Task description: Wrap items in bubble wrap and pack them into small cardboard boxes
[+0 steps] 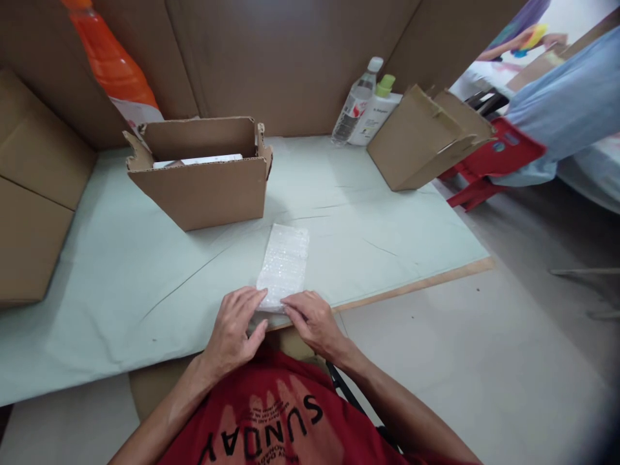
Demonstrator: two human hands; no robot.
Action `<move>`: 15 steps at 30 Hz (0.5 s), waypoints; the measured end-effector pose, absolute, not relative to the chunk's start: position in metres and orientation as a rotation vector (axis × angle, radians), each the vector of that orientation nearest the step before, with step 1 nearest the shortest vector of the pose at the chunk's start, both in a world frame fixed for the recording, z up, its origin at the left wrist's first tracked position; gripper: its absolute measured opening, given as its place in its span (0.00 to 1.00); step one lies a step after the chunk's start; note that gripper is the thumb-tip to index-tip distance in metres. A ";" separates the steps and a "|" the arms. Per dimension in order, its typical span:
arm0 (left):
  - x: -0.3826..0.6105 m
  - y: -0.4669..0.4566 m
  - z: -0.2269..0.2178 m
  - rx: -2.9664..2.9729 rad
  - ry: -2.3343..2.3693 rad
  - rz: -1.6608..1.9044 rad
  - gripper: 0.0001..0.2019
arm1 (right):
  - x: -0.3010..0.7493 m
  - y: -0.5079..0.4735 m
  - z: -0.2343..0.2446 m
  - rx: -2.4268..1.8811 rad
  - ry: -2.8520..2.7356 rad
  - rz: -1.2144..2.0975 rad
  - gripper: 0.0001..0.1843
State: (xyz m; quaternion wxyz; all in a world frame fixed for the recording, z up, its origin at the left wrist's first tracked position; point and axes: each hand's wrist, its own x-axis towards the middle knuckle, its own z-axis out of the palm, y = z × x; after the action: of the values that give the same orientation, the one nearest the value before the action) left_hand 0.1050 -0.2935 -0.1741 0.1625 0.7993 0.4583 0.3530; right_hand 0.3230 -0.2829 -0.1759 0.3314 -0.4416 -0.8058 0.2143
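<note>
A clear bubble wrap pouch point(285, 258) lies flat on the pale green cloth near the table's front edge. At its near left corner, the fingertips of my left hand point(237, 326) touch the pouch, with the thumb spread apart below them. My right hand point(314, 321) pinches the near right corner between thumb and fingers. Whether anything lies inside the pouch, I cannot tell.
An open cardboard box point(223, 194) holding flat white items stands at back left, before an orange bottle point(113, 64). At back right are a clear bottle point(356, 103), a white bottle point(375, 116) and another cardboard box point(416, 139). Beyond, a person sits near a red chair point(516, 148).
</note>
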 end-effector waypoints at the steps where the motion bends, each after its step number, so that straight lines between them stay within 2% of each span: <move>1: 0.105 -0.294 -0.175 2.268 1.302 0.977 0.23 | 0.324 -0.282 -0.175 -1.169 -2.054 0.659 0.08; 3: 0.108 -0.289 -0.177 2.194 1.360 0.948 0.22 | 0.327 -0.282 -0.173 -1.217 -1.965 0.732 0.09; 8: 0.121 -0.262 -0.185 2.058 1.534 0.923 0.18 | 0.331 -0.285 -0.168 -1.229 -2.087 0.316 0.12; 10: 0.124 -0.257 -0.184 2.092 1.579 0.939 0.16 | 0.330 -0.283 -0.169 -1.194 -2.235 0.251 0.13; 13: 0.122 -0.263 -0.179 2.221 1.476 0.995 0.17 | 0.330 -0.277 -0.172 -1.200 -2.279 0.288 0.13; 15: 0.118 -0.273 -0.174 2.268 1.350 0.984 0.19 | 0.331 -0.274 -0.172 -1.203 -2.216 0.423 0.12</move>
State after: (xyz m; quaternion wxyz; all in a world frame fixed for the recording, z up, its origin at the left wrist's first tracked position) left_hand 0.1176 -0.2734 -0.1744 0.1618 0.7945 0.4729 0.3449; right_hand 0.3314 -0.2738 -0.1717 0.2883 -0.4506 -0.8299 0.1585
